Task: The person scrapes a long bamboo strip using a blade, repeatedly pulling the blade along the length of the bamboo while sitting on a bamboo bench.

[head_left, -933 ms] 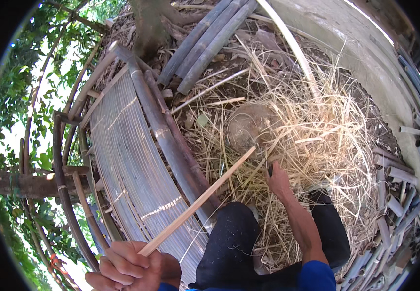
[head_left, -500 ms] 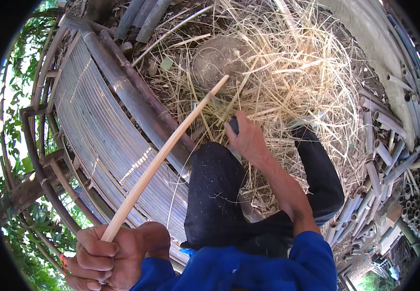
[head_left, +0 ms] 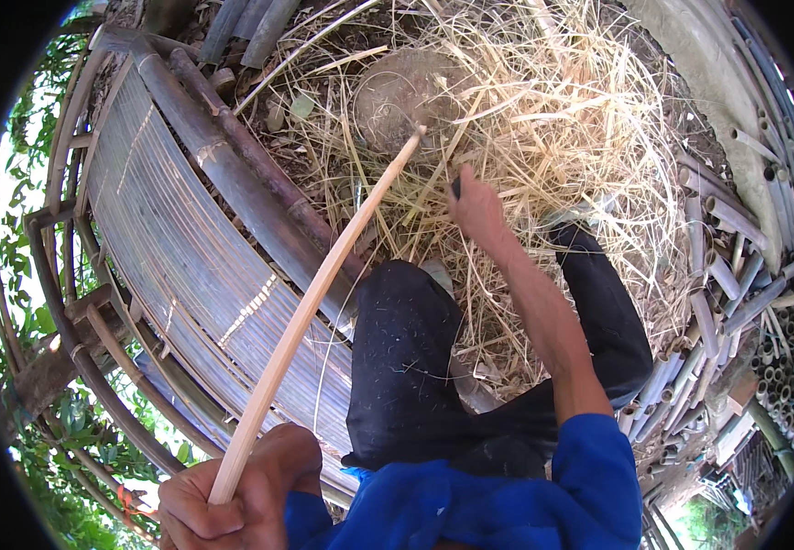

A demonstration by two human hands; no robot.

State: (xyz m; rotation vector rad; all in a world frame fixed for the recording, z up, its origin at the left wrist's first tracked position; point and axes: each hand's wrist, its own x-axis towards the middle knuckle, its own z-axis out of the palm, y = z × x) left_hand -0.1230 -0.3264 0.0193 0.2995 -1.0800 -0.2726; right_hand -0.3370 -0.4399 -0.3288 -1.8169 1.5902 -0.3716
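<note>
Grips a long pale stick (head_left: pixel 310 304) in the left hand (head_left: pixel 232 502), near left, with fingers clamped around its near end. Slants the stick far and to the right, across the view of the slatted bamboo table (head_left: pixel 172 211) and left of the dark trousers (head_left: pixel 406 353), with its tip by a round brown lump (head_left: pixel 401 103) on the ground. Holds a small black handle (head_left: pixel 456 188) in the right hand (head_left: pixel 481 209), with fingers curled around it, right of the stick and apart from it.

Seems well under way, judging by the pale, bare faces along most of the stick and by the heap of thin strips (head_left: pixel 580 147) to the far right. Looks darker and knobbier at the tip, so perhaps less worked there. Cannot tell how much is left.

Cannot see the stick's near end inside the left fist, nor the part of that fist cut off by the lower edge. Cannot make out any blade beyond the black handle against the bright strips, nor tell whether the tip touches the lump or hangs above it.
</note>
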